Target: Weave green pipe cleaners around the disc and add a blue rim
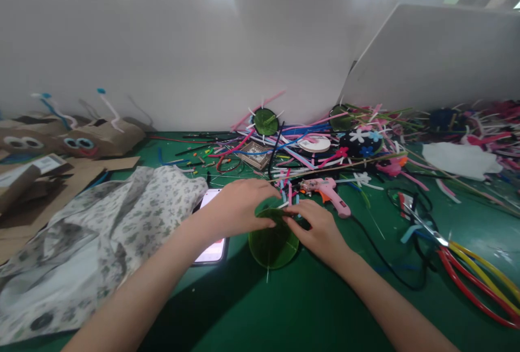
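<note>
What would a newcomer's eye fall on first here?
Probably the bright green disc in the centre foreground, held near its far edge between the left grip and right grip. Then the scissors with red and yellow handles at the lower right, and the big-eyed cardboard figure over on the left.

L hand [248, 207] & R hand [316, 227] bare; L forearm [162, 268], R forearm [382, 289] also bare, slim, narrowing twd hands
</note>
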A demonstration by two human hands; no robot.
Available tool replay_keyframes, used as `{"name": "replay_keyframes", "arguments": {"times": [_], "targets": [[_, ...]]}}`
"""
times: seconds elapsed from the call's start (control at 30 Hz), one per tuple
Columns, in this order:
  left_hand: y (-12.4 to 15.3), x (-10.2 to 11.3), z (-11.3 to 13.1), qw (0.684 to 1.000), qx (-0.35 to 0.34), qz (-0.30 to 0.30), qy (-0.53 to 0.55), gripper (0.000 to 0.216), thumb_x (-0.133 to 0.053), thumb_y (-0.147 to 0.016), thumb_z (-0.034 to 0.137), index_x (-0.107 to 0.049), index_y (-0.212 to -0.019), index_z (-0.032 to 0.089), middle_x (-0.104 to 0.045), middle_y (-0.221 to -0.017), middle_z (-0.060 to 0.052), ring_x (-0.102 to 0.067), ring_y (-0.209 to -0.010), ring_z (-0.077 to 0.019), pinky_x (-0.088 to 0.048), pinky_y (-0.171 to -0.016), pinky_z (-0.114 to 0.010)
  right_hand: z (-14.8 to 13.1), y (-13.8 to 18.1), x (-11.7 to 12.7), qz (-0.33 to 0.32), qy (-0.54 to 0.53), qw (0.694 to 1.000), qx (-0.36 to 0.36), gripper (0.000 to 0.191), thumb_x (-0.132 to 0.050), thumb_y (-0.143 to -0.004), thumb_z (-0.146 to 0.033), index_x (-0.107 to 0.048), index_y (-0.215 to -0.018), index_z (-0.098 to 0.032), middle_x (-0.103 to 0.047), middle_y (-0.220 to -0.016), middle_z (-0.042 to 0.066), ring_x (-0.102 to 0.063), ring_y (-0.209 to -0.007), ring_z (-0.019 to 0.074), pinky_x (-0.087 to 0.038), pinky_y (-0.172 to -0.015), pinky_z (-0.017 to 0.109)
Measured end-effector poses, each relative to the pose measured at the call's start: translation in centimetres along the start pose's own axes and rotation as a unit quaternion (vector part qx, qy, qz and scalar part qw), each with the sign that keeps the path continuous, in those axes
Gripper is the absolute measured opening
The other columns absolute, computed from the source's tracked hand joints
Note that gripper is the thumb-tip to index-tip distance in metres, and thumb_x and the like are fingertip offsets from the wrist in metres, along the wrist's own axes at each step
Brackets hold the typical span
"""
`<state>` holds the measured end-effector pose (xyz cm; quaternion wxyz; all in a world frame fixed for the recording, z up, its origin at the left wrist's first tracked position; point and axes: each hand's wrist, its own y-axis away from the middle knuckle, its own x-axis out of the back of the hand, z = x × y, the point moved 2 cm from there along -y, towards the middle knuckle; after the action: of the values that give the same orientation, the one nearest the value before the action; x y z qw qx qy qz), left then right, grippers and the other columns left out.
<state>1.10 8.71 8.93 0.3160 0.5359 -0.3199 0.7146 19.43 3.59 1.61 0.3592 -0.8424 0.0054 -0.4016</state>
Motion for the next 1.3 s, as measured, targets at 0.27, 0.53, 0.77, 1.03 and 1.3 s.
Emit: {"name": "replay_keyframes", "arguments": {"times": [0.27,0.53,0.77,1.03,1.3], "targets": [[-0.6,-2.4,0.0,1.000,-0.007,-0.028,-0.011,0.020,-0.062,-0.078,0.025,-0.061,-0.098,0.026,-0.068,-0.094,-0.001,-0.063,-0.088,-0.0228,-0.044,-0.069,-0.030,0.1,0.1,-0.1,-0.013,0.002,1.000,-0.018,0.014,-0.054,-0.086,-0.016,-0.063,-0.096,-0.019,-0.069,-0.089,0.006,-0.061,-0.085,0.0191,-0.049,-0.076,0.035],[-0.9,-3.0,-0.6,0.999,0.044,-0.017,-0.007,0.019,-0.059,-0.077,0.023,-0.060,-0.096,0.027,-0.069,-0.094,0.000,-0.064,-0.081,-0.0221,-0.043,-0.061,-0.027,1.6,-0.5,2.0,0.068,0.099,0.988,-0.093,0.015,-0.056,-0.085,-0.030,-0.059,-0.095,-0.020,-0.066,-0.088,0.006,-0.060,-0.084,0.0204,-0.047,-0.076,0.034],[-0.8,-2.7,-2.0,0.996,0.088,-0.013,0.015,0.020,-0.059,-0.078,0.030,-0.060,-0.098,0.028,-0.070,-0.091,0.000,-0.064,-0.080,-0.0218,-0.040,-0.058,-0.026,6.8,0.2,3.6,0.041,0.297,0.933,-0.201,0.039,-0.063,-0.072,-0.049,-0.048,-0.092,-0.020,-0.056,-0.088,0.011,-0.053,-0.084,0.0275,-0.043,-0.065,0.035],[-0.9,-2.7,-1.8,0.997,0.077,-0.015,0.010,0.020,-0.056,-0.080,0.029,-0.060,-0.100,0.029,-0.069,-0.097,0.000,-0.064,-0.082,-0.0218,-0.040,-0.058,-0.026,7.8,0.8,3.2,0.001,0.320,0.915,-0.244,0.038,-0.055,-0.080,-0.037,-0.049,-0.110,-0.015,-0.060,-0.086,0.012,-0.057,-0.081,0.0261,-0.039,-0.058,0.031],[-0.9,-2.7,-2.1,0.996,0.090,-0.011,0.016,0.021,-0.057,-0.078,0.028,-0.060,-0.099,0.028,-0.069,-0.091,0.000,-0.063,-0.079,-0.0213,-0.041,-0.059,-0.026,7.5,0.5,3.3,0.032,0.272,0.936,-0.222,0.043,-0.056,-0.079,-0.034,-0.054,-0.120,-0.020,-0.064,-0.081,0.007,-0.060,-0.077,0.0235,-0.042,-0.063,0.031]]}}
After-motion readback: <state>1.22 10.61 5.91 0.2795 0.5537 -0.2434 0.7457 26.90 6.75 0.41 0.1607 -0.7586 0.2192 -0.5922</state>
